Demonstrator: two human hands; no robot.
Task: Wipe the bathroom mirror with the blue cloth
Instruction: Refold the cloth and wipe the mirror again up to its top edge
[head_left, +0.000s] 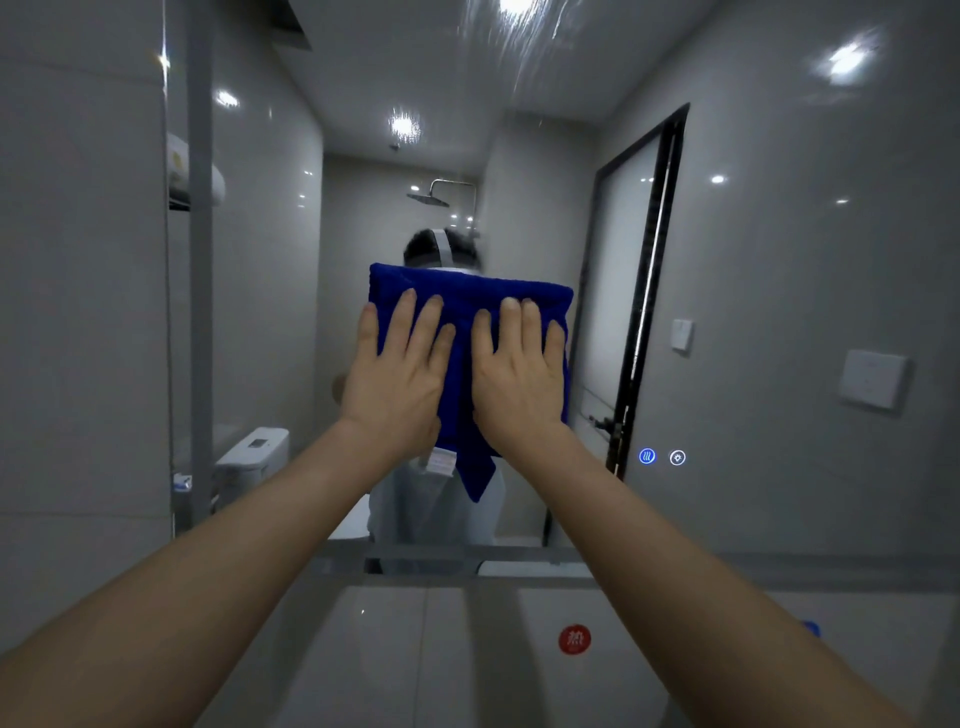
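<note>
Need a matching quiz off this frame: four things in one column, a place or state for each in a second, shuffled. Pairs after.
1 blue cloth
2 left hand
3 red sticker
4 lit icons

A glowing, right of the cloth
B pressed flat on the cloth's left part
C below the mirror's bottom edge
D spread against the mirror

Pairs: 1-D, 2-B, 3-C, 4-A
</note>
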